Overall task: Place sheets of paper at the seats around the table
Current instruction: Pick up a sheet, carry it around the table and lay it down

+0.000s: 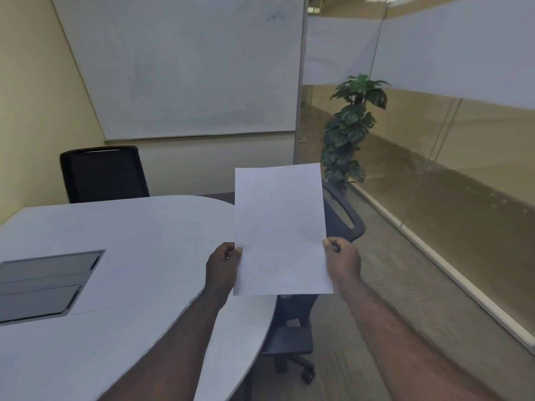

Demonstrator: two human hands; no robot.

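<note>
Table (121,227) fills the left of my view, pale and round-ended, with a grey hatch panel (46,285) set flush into its top at the far left. Behind it a black chair (104,173) stands against the wall under a whiteboard (185,65). My left hand (223,269) is over the table's right end, thumb on the front of a sheet of paper (279,230) and fingers curled behind, pinching its left edge low down. The sheet is blank, held upright in the air between my hands, above the table's rim and not touching it. My right hand (343,259) is closed on the sheet's right edge at about the same height. Behind the paper a dark office chair (292,328) sits tucked at the table's rounded end. Farther right a leafy plant (347,131) stands beside a glass partition (451,140).
</note>
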